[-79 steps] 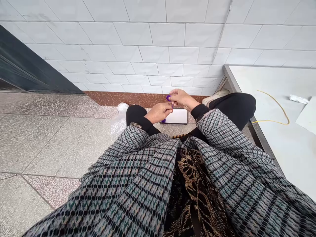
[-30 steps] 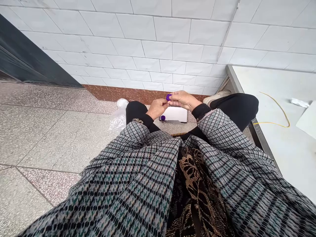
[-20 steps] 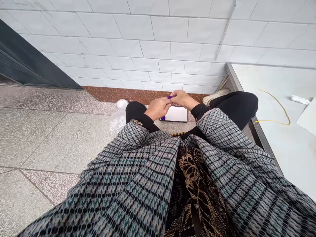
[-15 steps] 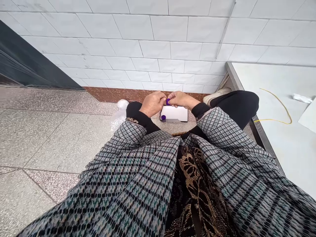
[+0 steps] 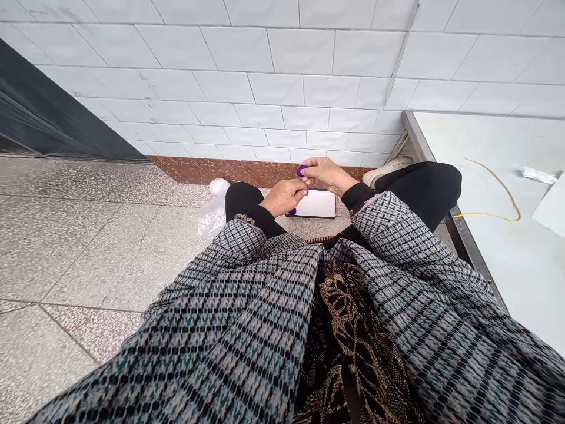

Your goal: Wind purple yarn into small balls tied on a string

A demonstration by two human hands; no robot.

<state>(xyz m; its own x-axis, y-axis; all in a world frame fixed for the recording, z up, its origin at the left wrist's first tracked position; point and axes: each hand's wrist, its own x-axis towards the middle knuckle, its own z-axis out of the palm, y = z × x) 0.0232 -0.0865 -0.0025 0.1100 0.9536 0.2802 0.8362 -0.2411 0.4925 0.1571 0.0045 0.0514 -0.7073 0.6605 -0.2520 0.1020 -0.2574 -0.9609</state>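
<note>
My right hand (image 5: 324, 172) pinches a small, round purple piece (image 5: 302, 170) between thumb and fingers. Its material is too small to make out. Just below and to the left, my left hand (image 5: 286, 196) has its fingertips pressed together. A tiny purple trace shows at those fingertips, but what they hold is unclear. Beneath both hands lies a white rectangular thing (image 5: 320, 204) with a dark edge. A second purple piece (image 5: 292, 212) is at its left end, partly covered by my left hand.
A clear plastic bag (image 5: 212, 218) with white contents lies on the floor to the left. At right stands a white-topped table (image 5: 485, 247) bearing a yellow cord (image 5: 514, 197) and a white crumpled piece (image 5: 538, 175). A tiled wall (image 5: 300, 50) rises ahead.
My right hand has risen slightly with the purple piece. My left hand has dropped and shifted right, and now covers the left part of the white rectangle.
</note>
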